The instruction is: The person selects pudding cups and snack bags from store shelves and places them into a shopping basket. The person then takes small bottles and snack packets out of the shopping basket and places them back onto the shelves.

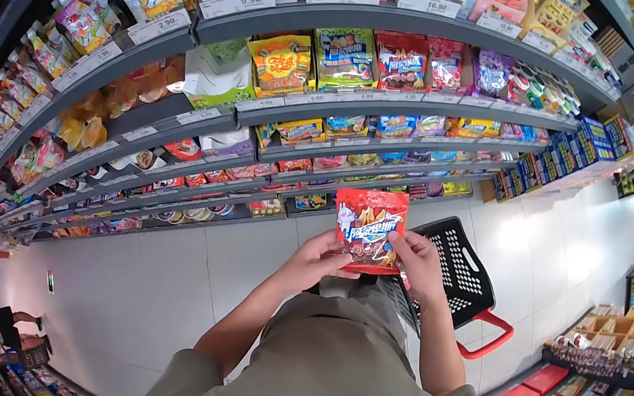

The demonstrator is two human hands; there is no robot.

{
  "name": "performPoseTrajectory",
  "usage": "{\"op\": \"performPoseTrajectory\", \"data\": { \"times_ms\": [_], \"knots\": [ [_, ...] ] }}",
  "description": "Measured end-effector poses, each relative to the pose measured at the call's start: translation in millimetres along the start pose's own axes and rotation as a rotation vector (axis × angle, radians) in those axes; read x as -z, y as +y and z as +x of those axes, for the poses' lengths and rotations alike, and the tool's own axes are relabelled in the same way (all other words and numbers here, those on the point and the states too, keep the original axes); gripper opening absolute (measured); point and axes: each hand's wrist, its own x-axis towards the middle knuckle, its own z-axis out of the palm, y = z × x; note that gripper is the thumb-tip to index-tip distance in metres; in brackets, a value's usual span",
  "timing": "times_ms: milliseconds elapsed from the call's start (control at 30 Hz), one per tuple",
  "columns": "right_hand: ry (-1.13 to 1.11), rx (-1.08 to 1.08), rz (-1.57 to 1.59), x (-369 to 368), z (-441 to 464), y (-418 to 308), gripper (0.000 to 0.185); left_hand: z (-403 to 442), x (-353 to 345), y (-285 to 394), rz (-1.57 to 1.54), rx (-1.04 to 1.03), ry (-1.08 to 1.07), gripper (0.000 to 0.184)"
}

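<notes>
A red candy bag (368,226) with a white character and blue-white lettering is held up in front of my body, its printed face toward me. My left hand (318,260) grips its lower left edge, with the thumb across the front. On the right edge, my right hand (418,264) pinches the bag between thumb and fingers. Just beyond my right forearm is a black shopping basket (453,272) with a red handle (494,339). Similar red bags (400,61) stand on the shelf ahead.
Curved shelves (265,108) packed with bagged sweets and price tags span the front and left. Stacked blue boxes (560,165) stand at the shelf's right end. A low display (615,341) is at right. Another person (10,328) shows at lower left. Pale tiles (157,281) cover the floor.
</notes>
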Motion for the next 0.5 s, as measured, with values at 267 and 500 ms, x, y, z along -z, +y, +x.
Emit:
{"op": "performPoseTrajectory", "data": {
  "times_ms": [267, 500],
  "knots": [
    [-0.194, 0.039, -0.242, 27.8, 25.1, -6.5, 0.024, 14.8, 10.1, -17.3, 0.074, -0.031, 0.087, 0.047],
    [-0.251, 0.297, -0.504, 75.1, 92.0, -43.6, 0.022, 45.6, -1.3, -43.9, 0.336, -0.193, 0.351, 0.042]
  ]
}}
